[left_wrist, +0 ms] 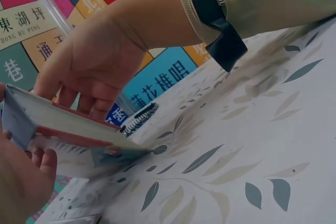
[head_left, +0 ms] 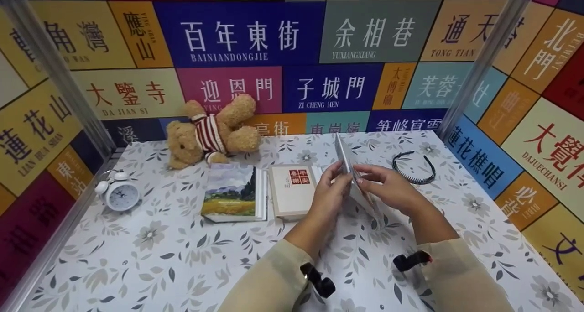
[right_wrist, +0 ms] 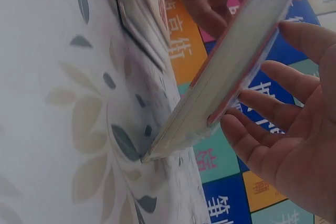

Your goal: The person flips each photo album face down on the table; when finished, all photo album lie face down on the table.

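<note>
A thin hardcover book, seen nearly edge-on in the head view, stands tilted between the two hands. Its page block and red cover edges show in the right wrist view. The left hand grips it from the left, with curled fingers on one cover and the thumb at its edge. The right hand touches the opposite cover with its fingertips; its fingers are extended and slightly bent. The lower corner is close to the tabletop; whether it touches cannot be told.
Left of the hands lie a landscape-cover book and a cream book with red print. A teddy bear lies behind them, a white alarm clock stands far left, and a black headband lies right. Printed panels enclose the table.
</note>
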`<state>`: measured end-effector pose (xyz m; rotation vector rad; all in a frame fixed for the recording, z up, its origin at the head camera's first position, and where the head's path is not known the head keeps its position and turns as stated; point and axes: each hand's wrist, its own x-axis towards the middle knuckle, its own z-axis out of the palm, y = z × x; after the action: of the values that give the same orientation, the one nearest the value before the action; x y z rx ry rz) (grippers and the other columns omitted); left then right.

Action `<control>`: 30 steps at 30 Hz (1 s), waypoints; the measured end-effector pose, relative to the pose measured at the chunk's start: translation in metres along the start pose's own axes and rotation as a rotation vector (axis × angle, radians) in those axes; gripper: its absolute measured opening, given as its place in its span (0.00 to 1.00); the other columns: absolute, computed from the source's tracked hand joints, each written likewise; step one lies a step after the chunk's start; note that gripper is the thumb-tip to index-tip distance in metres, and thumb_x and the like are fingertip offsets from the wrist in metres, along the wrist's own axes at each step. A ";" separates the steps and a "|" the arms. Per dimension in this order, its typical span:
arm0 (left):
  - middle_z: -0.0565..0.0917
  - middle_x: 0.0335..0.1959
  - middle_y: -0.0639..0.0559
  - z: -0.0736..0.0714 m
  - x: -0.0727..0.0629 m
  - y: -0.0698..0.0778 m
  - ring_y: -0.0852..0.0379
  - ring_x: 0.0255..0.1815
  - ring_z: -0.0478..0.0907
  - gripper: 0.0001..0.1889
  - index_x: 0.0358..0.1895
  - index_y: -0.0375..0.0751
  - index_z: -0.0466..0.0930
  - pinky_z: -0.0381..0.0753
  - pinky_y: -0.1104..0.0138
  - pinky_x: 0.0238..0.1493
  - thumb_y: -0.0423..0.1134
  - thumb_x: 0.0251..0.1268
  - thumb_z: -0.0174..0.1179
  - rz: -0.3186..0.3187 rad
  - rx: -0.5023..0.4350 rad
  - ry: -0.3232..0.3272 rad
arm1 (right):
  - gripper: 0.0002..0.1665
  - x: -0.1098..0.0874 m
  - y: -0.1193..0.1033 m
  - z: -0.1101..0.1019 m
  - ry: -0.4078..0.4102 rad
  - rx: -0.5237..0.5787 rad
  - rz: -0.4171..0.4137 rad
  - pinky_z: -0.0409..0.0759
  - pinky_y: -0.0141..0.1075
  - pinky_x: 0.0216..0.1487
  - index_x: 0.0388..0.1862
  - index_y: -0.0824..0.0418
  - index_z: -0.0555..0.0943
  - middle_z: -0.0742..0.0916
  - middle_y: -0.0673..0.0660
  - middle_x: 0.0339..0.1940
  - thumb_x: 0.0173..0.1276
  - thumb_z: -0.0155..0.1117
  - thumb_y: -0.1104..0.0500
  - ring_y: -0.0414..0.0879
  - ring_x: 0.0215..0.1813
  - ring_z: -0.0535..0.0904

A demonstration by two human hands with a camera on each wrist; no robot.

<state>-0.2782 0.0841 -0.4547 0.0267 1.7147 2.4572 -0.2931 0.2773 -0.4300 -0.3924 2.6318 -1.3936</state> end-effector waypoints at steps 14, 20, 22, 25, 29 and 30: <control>0.65 0.84 0.53 -0.001 -0.003 0.005 0.50 0.80 0.71 0.28 0.77 0.63 0.74 0.75 0.48 0.79 0.53 0.77 0.63 0.025 0.129 -0.037 | 0.36 -0.003 -0.017 0.006 -0.009 0.340 -0.043 0.87 0.36 0.62 0.87 0.57 0.61 0.70 0.63 0.84 0.88 0.53 0.48 0.41 0.73 0.76; 0.61 0.87 0.54 -0.001 -0.003 0.002 0.47 0.84 0.67 0.29 0.79 0.66 0.71 0.72 0.50 0.82 0.50 0.78 0.64 0.016 0.130 -0.136 | 0.38 -0.001 -0.018 0.002 0.055 0.428 0.024 0.86 0.35 0.57 0.87 0.59 0.58 0.71 0.61 0.78 0.88 0.52 0.46 0.36 0.65 0.78; 0.60 0.87 0.53 -0.002 -0.003 0.000 0.46 0.86 0.64 0.30 0.79 0.65 0.70 0.71 0.50 0.82 0.49 0.77 0.65 0.008 0.136 -0.159 | 0.37 -0.001 -0.017 0.001 0.082 0.457 0.040 0.85 0.33 0.57 0.87 0.60 0.58 0.71 0.60 0.78 0.87 0.52 0.48 0.36 0.64 0.78; 0.63 0.86 0.51 -0.002 -0.002 -0.002 0.45 0.85 0.66 0.30 0.79 0.61 0.71 0.71 0.51 0.83 0.48 0.77 0.65 -0.016 0.157 -0.173 | 0.37 0.001 -0.013 -0.002 0.122 0.482 0.042 0.83 0.30 0.58 0.87 0.62 0.58 0.68 0.61 0.80 0.86 0.54 0.54 0.37 0.63 0.77; 0.77 0.76 0.49 -0.002 -0.001 -0.006 0.45 0.74 0.78 0.28 0.77 0.58 0.74 0.74 0.47 0.79 0.49 0.77 0.64 -0.104 0.142 -0.173 | 0.40 0.001 -0.008 -0.006 0.166 0.470 0.033 0.83 0.27 0.57 0.88 0.60 0.56 0.65 0.62 0.85 0.83 0.56 0.61 0.36 0.64 0.77; 0.80 0.72 0.49 -0.002 -0.001 -0.007 0.46 0.70 0.81 0.28 0.76 0.57 0.76 0.75 0.47 0.78 0.50 0.76 0.65 -0.129 0.129 -0.168 | 0.41 0.001 -0.007 -0.006 0.173 0.466 0.032 0.84 0.27 0.57 0.89 0.59 0.55 0.65 0.63 0.85 0.82 0.57 0.62 0.36 0.64 0.77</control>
<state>-0.2767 0.0848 -0.4620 0.1292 1.7409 2.1845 -0.2944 0.2780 -0.4206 -0.1758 2.3086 -2.0358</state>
